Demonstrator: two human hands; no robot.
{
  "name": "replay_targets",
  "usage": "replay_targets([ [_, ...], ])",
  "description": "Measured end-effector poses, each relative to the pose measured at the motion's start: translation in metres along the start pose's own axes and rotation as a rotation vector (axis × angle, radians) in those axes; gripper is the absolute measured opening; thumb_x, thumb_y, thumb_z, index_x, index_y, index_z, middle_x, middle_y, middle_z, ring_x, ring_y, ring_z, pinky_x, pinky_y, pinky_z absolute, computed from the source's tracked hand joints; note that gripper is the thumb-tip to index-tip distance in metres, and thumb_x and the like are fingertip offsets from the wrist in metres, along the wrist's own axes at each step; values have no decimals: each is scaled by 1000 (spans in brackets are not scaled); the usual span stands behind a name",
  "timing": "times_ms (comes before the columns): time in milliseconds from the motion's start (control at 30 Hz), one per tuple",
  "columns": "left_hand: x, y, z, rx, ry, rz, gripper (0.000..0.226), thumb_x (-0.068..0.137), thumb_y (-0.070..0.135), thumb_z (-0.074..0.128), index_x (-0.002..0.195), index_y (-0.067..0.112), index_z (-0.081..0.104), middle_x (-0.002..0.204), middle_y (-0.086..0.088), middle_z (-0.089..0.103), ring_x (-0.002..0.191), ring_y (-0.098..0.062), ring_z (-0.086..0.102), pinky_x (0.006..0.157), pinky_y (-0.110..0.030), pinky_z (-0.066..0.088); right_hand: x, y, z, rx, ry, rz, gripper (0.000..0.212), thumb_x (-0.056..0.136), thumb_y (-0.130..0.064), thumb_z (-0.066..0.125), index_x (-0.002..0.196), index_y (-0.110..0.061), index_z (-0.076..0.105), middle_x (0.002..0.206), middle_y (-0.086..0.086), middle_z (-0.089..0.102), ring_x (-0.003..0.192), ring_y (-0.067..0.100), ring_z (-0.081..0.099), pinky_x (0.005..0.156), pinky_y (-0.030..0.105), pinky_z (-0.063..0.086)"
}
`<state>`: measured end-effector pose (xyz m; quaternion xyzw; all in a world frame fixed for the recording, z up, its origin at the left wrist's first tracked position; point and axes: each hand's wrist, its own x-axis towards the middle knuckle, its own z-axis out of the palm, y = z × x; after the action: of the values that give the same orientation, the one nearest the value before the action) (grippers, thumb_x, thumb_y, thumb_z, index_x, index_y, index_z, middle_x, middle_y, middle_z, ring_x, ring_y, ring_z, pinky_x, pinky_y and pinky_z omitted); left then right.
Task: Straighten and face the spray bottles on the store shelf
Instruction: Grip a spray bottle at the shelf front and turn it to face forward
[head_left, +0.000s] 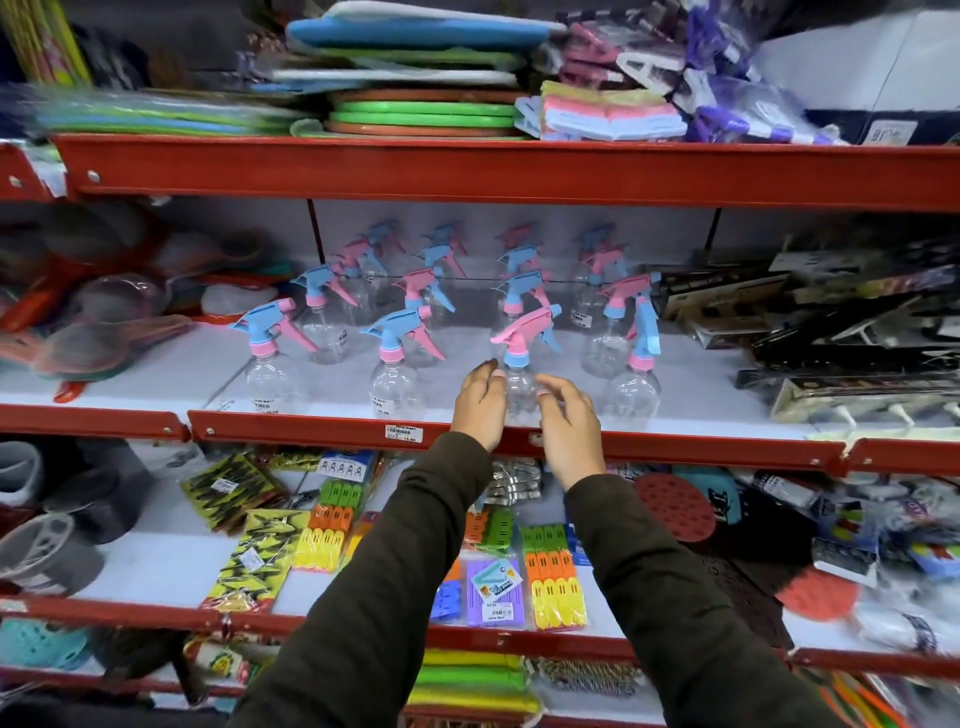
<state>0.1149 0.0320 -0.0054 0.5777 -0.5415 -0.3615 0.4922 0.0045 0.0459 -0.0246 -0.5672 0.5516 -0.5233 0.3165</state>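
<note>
Several clear spray bottles with pink and blue trigger heads stand in rows on the middle shelf (675, 374). Their nozzles point mostly left. The front-row spray bottle (522, 387), with a pink trigger and a blue collar, stands upright between my two hands. My left hand (480, 402) lies against its left side with curled fingers. The fingertips of my right hand (569, 421) touch its right side. Front-row neighbours stand at left (392, 384), far left (270, 379) and right (636, 387); the right one's trigger hangs downward.
The shelf's red front rail (311, 431) carries a price label (403, 432). Strainers (104, 338) lie left of the bottles and black boxed goods (831, 338) lie right. Clothes-peg packs (556, 577) fill the lower shelf. Boards and cloths (415, 104) are stacked above.
</note>
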Motion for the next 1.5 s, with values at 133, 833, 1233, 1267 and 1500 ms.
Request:
replay_targets([
  [133,-5,-8,1,13,122,1,46,101,25,29,143,13,39,149,-10,35,140,-23,34,113,-24,18,10,-2,0,5,-18,46,41,99,-19,43,139,-15,53,141,12,49,127,23,52,110,30,36],
  [833,-22,-9,16,65,265,95,49,99,28,34,147,16,33,153,-10,30,141,-25,30,118,-36,21,-8,7,-8,91,-52,-25,43,98,-18,50,141,-18,48,147,7,49,124,13,53,101,23,39],
  [1233,-57,15,95,-50,21,205,40,100,27,35,139,20,43,145,-3,42,135,-17,38,115,-29,25,-8,41,-86,232,348,-65,23,94,-23,49,112,-28,63,125,4,62,110,9,60,101,39,51],
  [1267,-54,17,100,-49,-15,178,42,100,28,35,141,20,40,148,-3,39,137,-17,36,115,-26,23,-1,40,-91,211,339,-45,26,93,-25,49,115,-28,62,128,3,60,110,5,59,101,35,49],
  [1500,-29,25,121,34,-66,33,48,100,30,32,145,13,35,151,-11,34,139,-26,36,116,-31,23,45,29,-104,81,42,122,43,102,-28,42,139,-9,52,146,11,54,136,26,49,118,39,35],
])
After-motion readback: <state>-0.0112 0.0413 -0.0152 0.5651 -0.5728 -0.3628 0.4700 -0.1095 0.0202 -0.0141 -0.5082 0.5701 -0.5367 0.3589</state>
